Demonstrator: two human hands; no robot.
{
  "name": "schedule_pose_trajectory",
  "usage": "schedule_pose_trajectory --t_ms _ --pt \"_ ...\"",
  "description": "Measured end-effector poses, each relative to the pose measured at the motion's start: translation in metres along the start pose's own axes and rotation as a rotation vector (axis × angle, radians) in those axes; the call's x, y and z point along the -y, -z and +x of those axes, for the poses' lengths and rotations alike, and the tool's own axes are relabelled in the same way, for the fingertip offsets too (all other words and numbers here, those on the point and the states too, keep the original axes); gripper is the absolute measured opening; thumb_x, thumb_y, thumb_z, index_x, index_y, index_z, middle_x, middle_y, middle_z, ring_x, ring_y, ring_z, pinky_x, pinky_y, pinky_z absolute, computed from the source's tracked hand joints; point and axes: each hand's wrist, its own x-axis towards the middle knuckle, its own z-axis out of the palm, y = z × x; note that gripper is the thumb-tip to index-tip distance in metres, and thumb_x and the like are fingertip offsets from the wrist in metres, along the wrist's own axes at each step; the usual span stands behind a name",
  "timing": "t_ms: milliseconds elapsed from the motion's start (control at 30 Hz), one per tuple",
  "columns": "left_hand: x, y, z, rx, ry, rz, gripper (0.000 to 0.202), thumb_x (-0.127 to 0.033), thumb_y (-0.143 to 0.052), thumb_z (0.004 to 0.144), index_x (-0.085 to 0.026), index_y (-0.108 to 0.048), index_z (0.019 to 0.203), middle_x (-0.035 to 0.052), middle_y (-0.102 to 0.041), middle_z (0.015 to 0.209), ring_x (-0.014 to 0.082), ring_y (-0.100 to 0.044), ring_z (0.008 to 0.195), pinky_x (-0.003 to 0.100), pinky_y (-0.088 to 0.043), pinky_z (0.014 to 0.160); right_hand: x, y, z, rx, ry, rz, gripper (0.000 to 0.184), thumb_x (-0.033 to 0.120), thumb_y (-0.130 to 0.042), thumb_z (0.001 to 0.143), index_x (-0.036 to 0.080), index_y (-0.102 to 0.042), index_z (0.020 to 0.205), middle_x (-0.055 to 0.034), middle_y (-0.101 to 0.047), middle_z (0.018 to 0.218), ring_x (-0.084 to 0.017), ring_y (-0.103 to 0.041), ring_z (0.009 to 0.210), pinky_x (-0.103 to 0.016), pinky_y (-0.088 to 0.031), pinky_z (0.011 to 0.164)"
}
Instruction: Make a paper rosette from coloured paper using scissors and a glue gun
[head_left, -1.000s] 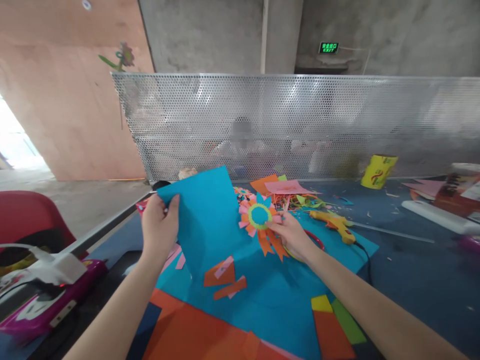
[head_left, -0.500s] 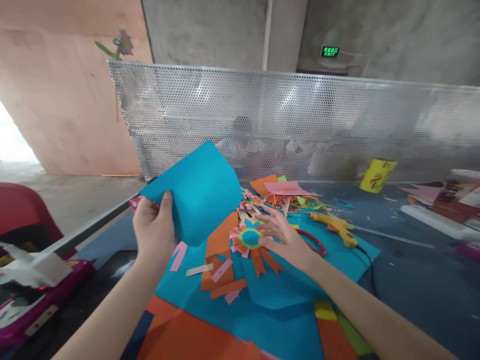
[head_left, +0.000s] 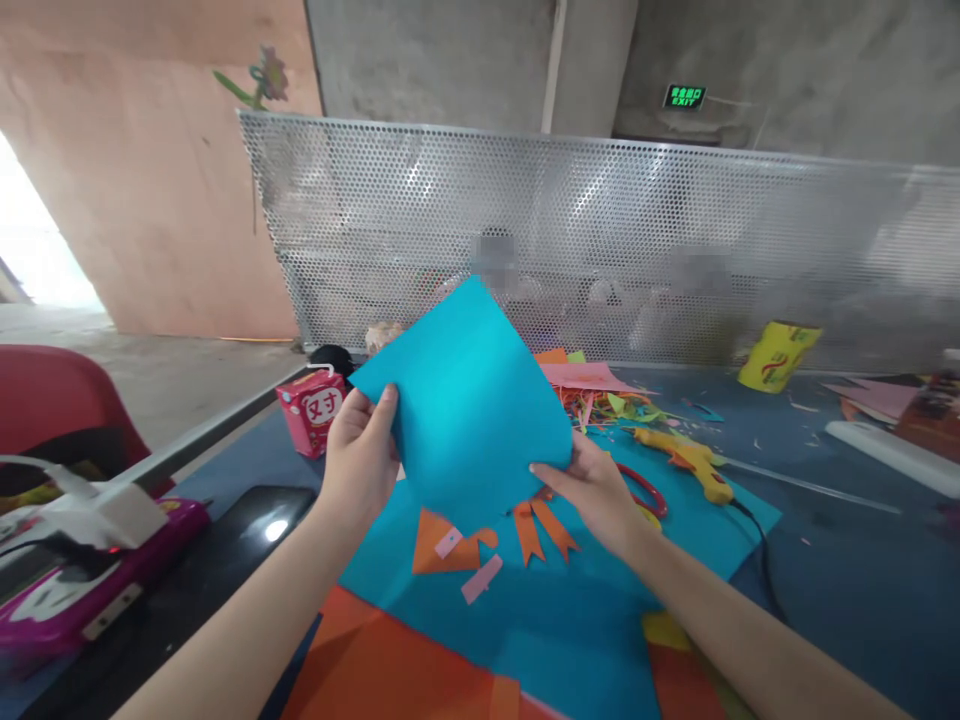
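Note:
I hold a blue paper sheet (head_left: 469,400) up over the table with both hands. My left hand (head_left: 360,455) pinches its left edge, thumb on the front. At the sheet's lower right edge my right hand (head_left: 596,490) grips it, fingers closed on the paper. The sheet hides most of a paper flower; only its orange petals (head_left: 544,525) show below it. Underneath lies a larger blue sheet (head_left: 570,620) with orange and pink scraps (head_left: 454,545).
A yellow glue gun (head_left: 686,460) with a black cord and red scissors (head_left: 645,490) lie right of my hand. A pink carton (head_left: 311,410) stands at left. Paper scraps (head_left: 600,395), a yellow cup (head_left: 776,355), and a perforated metal screen (head_left: 600,250) sit behind. Orange sheets (head_left: 390,670) lie near me.
My right hand let go of the paper flower, leaving it on the table, and took the blue sheet's lower right edge. The sheet moved right and now covers the flower.

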Motion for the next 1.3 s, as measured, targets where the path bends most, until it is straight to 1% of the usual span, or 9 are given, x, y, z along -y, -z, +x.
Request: schedule_pose_trajectory --t_ms 100,267,433,500,600,733,900,1133,1300 --pt "0.002 0.001 0.003 0.058 0.044 -0.111 0.027 -0.036 -0.065 0.067 -0.02 -0.044 0.068 -0.0062 -0.047 0.057 0.0088 -0.049 0.05 0.023 -0.045 0.055 0.004 0.004 0.002 -0.114 -0.041 0.058 0.04 0.032 -0.069 0.066 0.023 -0.052 0.101 0.0007 -0.067 0.08 -0.016 -0.06 0.042 -0.031 -0.052 0.041" --pt "0.004 0.004 0.003 0.213 0.186 0.067 0.036 -0.049 -0.055 0.072 -0.019 -0.05 0.091 0.0062 -0.06 0.092 0.0191 -0.062 0.076 0.037 -0.05 0.07 0.006 0.011 0.01 -0.306 -0.047 0.275 0.036 0.026 -0.076 0.054 0.022 -0.053 0.082 0.0068 -0.059 0.053 -0.013 -0.055 0.037 -0.024 -0.048 0.033" --pt "0.005 0.012 -0.021 0.93 0.14 0.947 0.1 -0.064 -0.065 0.051 -0.018 -0.029 0.133 0.018 -0.03 0.14 0.0383 -0.026 0.127 0.053 -0.027 0.099 0.0 0.024 0.016 -0.452 -0.017 0.388 0.034 0.022 -0.077 0.048 0.022 -0.048 0.065 0.0097 -0.051 0.038 -0.01 -0.051 0.031 -0.021 -0.048 0.034" --pt "0.002 0.01 -0.035 1.249 0.099 1.129 0.131 -0.067 -0.069 0.036 -0.021 -0.005 0.141 0.0157 -0.01 0.147 0.0427 -0.004 0.131 0.061 -0.011 0.101 -0.003 0.029 0.018 -0.463 -0.024 0.39 0.033 0.023 -0.077 0.049 0.022 -0.047 0.063 0.0082 -0.053 0.038 -0.011 -0.052 0.032 -0.021 -0.049 0.036" --pt "-0.001 0.004 -0.05 1.472 0.069 1.206 0.137 -0.07 -0.066 0.034 -0.019 0.005 0.141 0.0143 0.003 0.148 0.0428 0.009 0.13 0.064 0.005 0.098 -0.006 0.034 0.019 -0.46 -0.036 0.399 0.031 0.023 -0.077 0.051 0.022 -0.047 0.061 0.0076 -0.054 0.039 -0.01 -0.054 0.035 -0.02 -0.051 0.039" --pt "0.002 0.0 -0.05 1.5 0.052 1.266 0.129 -0.073 -0.061 0.042 -0.019 0.003 0.141 0.0139 0.006 0.147 0.0404 0.012 0.13 0.062 0.006 0.099 -0.004 0.035 0.021 -0.462 -0.048 0.42 0.027 0.022 -0.076 0.051 0.021 -0.052 0.064 0.0078 -0.054 0.038 -0.009 -0.052 0.033 -0.019 -0.05 0.037" --pt "0.007 0.005 -0.039 1.354 -0.007 1.352 0.114 -0.07 -0.057 0.053 -0.022 -0.001 0.141 0.0142 0.004 0.148 0.0415 0.01 0.13 0.063 0.002 0.099 -0.001 0.034 0.022 -0.469 -0.06 0.452 0.03 0.02 -0.076 0.049 0.021 -0.049 0.062 0.0077 -0.057 0.044 -0.009 -0.052 0.032 -0.017 -0.049 0.034" --pt "0.004 -0.001 -0.037 1.255 0.035 1.185 0.088 -0.056 -0.064 0.059 -0.029 -0.025 0.133 0.0072 -0.049 0.117 0.0316 -0.037 0.115 0.053 -0.018 0.099 0.003 0.036 0.023 -0.507 -0.041 0.501 0.035 0.017 -0.077 0.046 0.021 -0.045 0.059 0.0089 -0.055 0.041 -0.009 -0.052 0.031 -0.017 -0.048 0.032" --pt "0.014 0.001 -0.039 1.31 0.106 1.021 0.063 -0.037 -0.056 0.075 -0.032 -0.027 0.131 -0.002 -0.057 0.087 0.021 -0.05 0.094 0.048 -0.018 0.099 0.004 0.039 0.024 -0.532 -0.032 0.52 0.035 0.016 -0.076 0.045 0.02 -0.046 0.061 0.0085 -0.056 0.043 -0.01 -0.052 0.032 -0.019 -0.049 0.033"
